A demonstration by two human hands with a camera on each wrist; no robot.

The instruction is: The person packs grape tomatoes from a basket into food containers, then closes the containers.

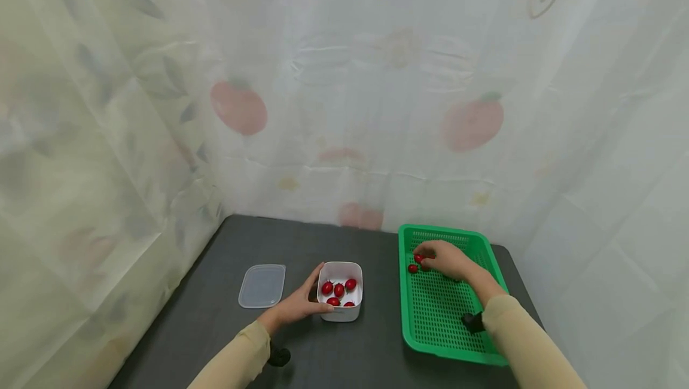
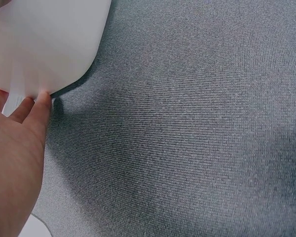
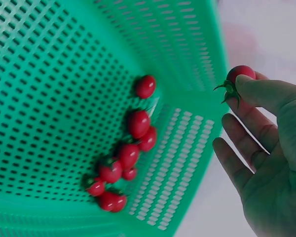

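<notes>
In the head view my left hand (image 1: 293, 307) holds a small white plastic container (image 1: 340, 316) from its left side, the thumb along the near wall. Several red cherry tomatoes (image 1: 338, 289) lie inside it. Up close in the left wrist view, fingertips press against the smooth container wall (image 2: 49, 44). Over at the right, my right hand (image 1: 448, 258) is above the far left part of a green basket (image 1: 436, 317). Between thumb and index finger it pinches one cherry tomato (image 3: 243, 74) with a green calyx, the other fingers loosely extended. More cherry tomatoes (image 3: 129, 156) lie along the basket's end.
A translucent lid (image 1: 262, 286) lies flat on the dark table (image 1: 204, 317), left of the container. Perforated walls with a raised rim surround the basket. Printed curtains (image 1: 334, 108) hang behind the table and along its sides.
</notes>
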